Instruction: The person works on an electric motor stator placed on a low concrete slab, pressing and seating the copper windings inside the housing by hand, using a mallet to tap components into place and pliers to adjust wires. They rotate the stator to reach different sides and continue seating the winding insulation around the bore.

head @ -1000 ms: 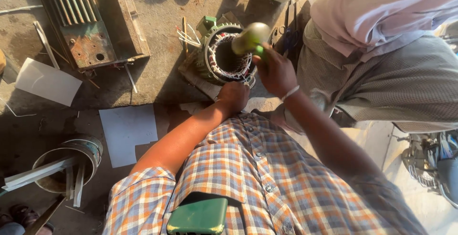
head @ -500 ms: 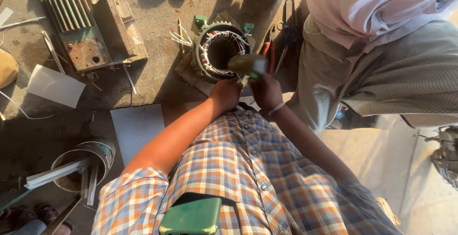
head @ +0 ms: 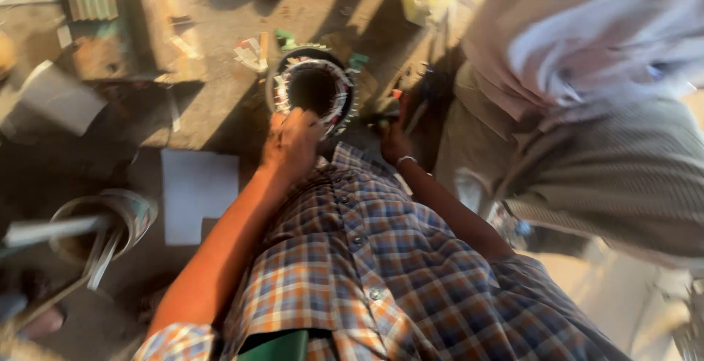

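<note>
Left hand (head: 292, 141) grips the round motor stator (head: 314, 90) rim (white sheet (head: 198, 194) lies near); right hand's (head: 394, 140) fingers unclear.

- The left hand (head: 292, 141) rests closed against the near rim of a round motor stator (head: 314, 91) that stands on the floor (head: 220, 31).
- The right hand (head: 394, 137) sits just right of the stator; its grip is blurred.
- A white sheet (head: 198, 194) lies near left.
- A metal bucket (head: 110, 218) stands further left.
- Another person's striped sleeve (head: 623, 178) fills the right.

Plaid short-sleeved shirt (head: 381, 258) — thin wrist bangle (head: 405, 160)
</note>
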`<act>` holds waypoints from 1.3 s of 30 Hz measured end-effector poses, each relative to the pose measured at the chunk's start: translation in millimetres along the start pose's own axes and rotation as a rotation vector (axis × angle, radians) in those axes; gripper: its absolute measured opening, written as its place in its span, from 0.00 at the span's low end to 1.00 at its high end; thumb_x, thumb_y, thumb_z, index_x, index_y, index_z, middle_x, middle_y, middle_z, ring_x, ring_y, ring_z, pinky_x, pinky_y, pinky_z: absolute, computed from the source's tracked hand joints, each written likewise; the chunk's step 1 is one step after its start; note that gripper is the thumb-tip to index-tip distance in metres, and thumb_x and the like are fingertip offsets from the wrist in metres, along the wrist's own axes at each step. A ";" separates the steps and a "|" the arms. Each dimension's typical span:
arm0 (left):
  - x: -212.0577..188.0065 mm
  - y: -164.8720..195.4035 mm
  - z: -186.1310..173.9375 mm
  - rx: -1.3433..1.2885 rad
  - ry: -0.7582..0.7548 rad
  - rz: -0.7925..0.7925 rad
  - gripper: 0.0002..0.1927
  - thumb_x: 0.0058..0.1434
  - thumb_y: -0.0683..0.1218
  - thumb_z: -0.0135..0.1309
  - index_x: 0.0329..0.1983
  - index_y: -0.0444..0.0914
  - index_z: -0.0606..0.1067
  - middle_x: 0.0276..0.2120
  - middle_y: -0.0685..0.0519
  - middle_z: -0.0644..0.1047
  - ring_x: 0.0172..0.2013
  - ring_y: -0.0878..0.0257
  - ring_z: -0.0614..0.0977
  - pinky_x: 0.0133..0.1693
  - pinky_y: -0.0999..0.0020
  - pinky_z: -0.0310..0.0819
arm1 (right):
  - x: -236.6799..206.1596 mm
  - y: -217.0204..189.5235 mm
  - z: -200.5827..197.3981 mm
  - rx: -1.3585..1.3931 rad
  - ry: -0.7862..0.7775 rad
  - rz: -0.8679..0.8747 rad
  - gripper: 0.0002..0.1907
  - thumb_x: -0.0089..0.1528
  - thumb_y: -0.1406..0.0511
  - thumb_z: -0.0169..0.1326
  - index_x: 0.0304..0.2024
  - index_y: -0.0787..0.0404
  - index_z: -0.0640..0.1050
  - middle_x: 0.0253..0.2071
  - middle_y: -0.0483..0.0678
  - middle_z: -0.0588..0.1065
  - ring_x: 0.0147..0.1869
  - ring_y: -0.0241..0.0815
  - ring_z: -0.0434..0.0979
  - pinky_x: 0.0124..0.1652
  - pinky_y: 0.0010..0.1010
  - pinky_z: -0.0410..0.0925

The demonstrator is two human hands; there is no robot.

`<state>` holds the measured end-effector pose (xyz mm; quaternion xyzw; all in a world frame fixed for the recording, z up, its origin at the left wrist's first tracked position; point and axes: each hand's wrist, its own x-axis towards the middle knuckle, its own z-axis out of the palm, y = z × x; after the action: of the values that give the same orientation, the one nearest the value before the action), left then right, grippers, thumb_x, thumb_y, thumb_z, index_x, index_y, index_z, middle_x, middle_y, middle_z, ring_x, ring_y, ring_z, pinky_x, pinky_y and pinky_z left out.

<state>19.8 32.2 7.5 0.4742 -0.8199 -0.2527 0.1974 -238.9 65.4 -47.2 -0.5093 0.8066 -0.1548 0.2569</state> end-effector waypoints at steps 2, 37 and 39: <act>5.9 -2.8 -4.2 0.142 0.047 0.117 0.08 0.60 0.40 0.49 0.36 0.43 0.79 0.39 0.51 0.75 0.45 0.52 0.74 0.47 0.55 0.66 | 3.4 -5.2 -10.9 -0.445 0.496 -0.515 0.31 0.64 0.56 0.55 0.63 0.70 0.73 0.54 0.66 0.77 0.57 0.70 0.73 0.50 0.45 0.70; 63.7 -49.8 45.5 0.941 -0.250 0.186 0.05 0.63 0.41 0.53 0.38 0.47 0.76 0.34 0.57 0.69 0.38 0.62 0.72 0.46 0.57 0.68 | -31.0 -64.3 -31.1 0.018 -0.267 -1.050 0.11 0.60 0.72 0.57 0.46 0.65 0.81 0.50 0.52 0.82 0.54 0.49 0.78 0.52 0.36 0.75; 62.6 -45.8 45.2 0.992 -0.263 0.204 0.06 0.63 0.41 0.54 0.38 0.48 0.75 0.33 0.58 0.67 0.38 0.63 0.70 0.45 0.57 0.67 | -25.8 -72.2 -40.9 -0.011 -0.260 -0.791 0.11 0.63 0.73 0.54 0.47 0.63 0.81 0.47 0.52 0.82 0.49 0.46 0.81 0.48 0.32 0.77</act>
<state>-4.2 -31.8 -50.7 0.3930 -0.9008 0.1292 -0.1318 -199.7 56.9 29.9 -0.7965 0.5106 -0.1718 0.2745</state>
